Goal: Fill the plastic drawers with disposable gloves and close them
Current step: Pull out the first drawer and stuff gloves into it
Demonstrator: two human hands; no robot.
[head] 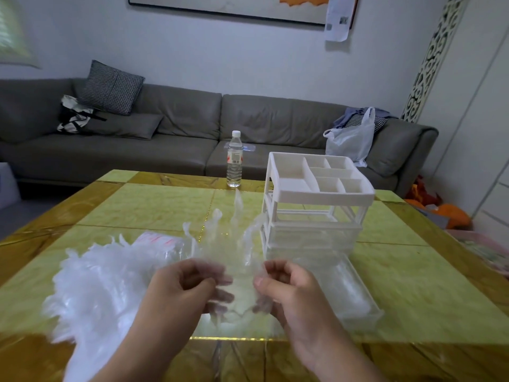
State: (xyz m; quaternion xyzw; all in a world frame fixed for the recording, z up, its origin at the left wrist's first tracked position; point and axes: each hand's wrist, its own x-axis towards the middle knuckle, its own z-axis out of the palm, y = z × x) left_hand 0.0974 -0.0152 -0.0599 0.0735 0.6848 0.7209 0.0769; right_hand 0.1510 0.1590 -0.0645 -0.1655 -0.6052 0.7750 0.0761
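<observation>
- Hands first: left hand point(190, 282) and right hand point(283, 282) both have fingers curled, pinching one clear disposable glove point(234, 244) stretched between them, its fingers pointing up.
- Glove pile point(93, 288) sits on the counter point(154, 205), left of the hands.
- White drawer unit point(314, 205) stands to the right; its bottom drawer point(349, 288) is pulled out, just beside the right hand.

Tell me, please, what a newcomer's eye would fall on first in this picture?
Probably the clear disposable glove held up at centre, pinched between the left hand and right hand, fingers pointing up. Left of it lies a pile of gloves on the yellow table. To the right stands the white drawer unit, its bottom drawer pulled out.
</observation>
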